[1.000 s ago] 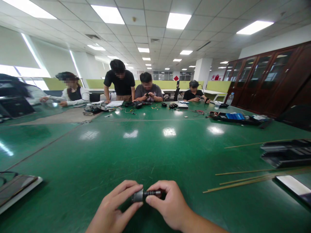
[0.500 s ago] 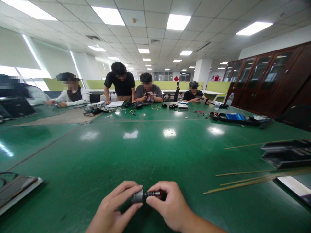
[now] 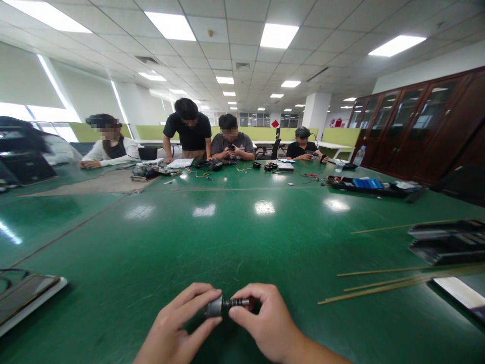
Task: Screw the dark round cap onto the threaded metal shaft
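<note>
Low in the middle of the view is a small grey metal cylinder with a ridged shaft [image 3: 214, 308], possibly a small motor. It lies on its side between my hands, the shaft pointing right. My left hand [image 3: 182, 318] grips the cylinder's body between the fingers above and the thumb below. My right hand [image 3: 267, 318] is closed round the shaft, its thumb and forefinger at the ridged part, and the shaft's bright tip shows between them. Both hands are just above the green tabletop [image 3: 212, 242]; whether the part touches it I cannot tell.
Thin yellowish rods [image 3: 364, 290] lie at right, beside black channel-shaped pieces [image 3: 447, 240] and a phone-like slab [image 3: 460, 293]. A flat white-edged device [image 3: 30, 301] is at left. Across the table are a black tray [image 3: 373, 189], loose parts and several people.
My hands and the metal part keep almost the same place and grip. Across the table, a seated person at left has drawn their hands together slightly.
</note>
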`<state>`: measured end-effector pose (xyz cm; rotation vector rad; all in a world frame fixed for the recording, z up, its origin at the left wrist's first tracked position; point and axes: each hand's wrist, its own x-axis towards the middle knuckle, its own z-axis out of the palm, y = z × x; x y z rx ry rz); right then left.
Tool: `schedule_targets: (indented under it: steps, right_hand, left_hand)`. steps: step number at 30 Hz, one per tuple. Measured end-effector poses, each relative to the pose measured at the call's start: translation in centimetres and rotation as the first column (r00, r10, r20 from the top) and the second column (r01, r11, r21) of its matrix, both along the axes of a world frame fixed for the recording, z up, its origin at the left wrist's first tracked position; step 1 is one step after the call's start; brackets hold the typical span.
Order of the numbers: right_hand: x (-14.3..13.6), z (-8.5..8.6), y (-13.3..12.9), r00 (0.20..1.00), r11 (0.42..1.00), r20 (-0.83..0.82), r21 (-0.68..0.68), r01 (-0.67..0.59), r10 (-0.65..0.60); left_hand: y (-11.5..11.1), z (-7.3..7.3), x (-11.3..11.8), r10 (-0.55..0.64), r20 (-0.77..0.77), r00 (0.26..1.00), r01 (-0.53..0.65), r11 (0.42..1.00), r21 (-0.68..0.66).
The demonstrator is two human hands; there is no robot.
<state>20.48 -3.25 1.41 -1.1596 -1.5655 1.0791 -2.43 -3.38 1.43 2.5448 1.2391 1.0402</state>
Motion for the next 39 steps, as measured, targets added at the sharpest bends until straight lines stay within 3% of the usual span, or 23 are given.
schedule_targets:
  steps: [29, 39]
  right_hand:
    - [0.17, 0.05, -0.09, 1.0, 0.999, 0.008, 0.042, 0.009, -0.009]
    - [0.42, 0.35, 0.2, 1.0, 0.999, -0.008, 0.05, -0.003, 0.003]
  left_hand:
    - [0.0, 0.66, -0.21, -0.029, 0.027, 0.999, 0.029, 0.999, -0.014]
    - [-0.06, 0.02, -0.89, 0.003, 0.018, 1.0, -0.002, 0.998, -0.068]
